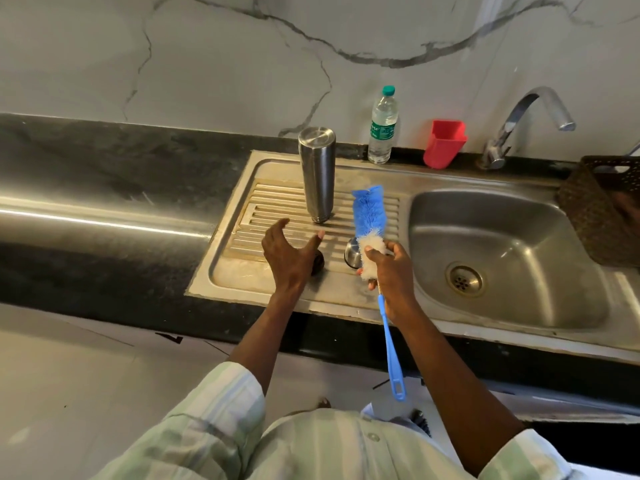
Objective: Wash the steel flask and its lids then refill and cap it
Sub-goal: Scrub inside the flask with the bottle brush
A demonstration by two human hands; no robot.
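Head view, one moment, looking down on a steel sink unit (346, 299) set in a dark desk (104, 174). The steel flask (317, 174) stands inverted on the ribbed drainboard, base uppermost and mouth down, apart from both hands. A steel lid (352, 252) lies on the drainboard just beside the right hand, partly hidden by the brush. A dark round inner lid (317, 263) lies under the left palm; whether the palm touches it cannot be told. Left hand (289, 252): grip released, fingers spread and relaxed, holding nothing, hovering between the flask and the dark lid. Right hand (389, 271): grip clenched round the blue bottle brush (367, 216) at the pale lower bristles, blue head pointing up toward the flask, handle trailing down past the desk edge. Behind the drainboard stand a clear water bottle (382, 126) with a green cap and a red plastic holder (443, 143); the tap (533, 116) shows no water running, and the basin (502, 244) appears drained. A woven basket (602, 209) sits at the far right. Assessment: flask and both lids are separated, so dismantling is done; the inverted flask suggests draining, but whether scrubbing is finished cannot be established. Refilling and capping remain outstanding.
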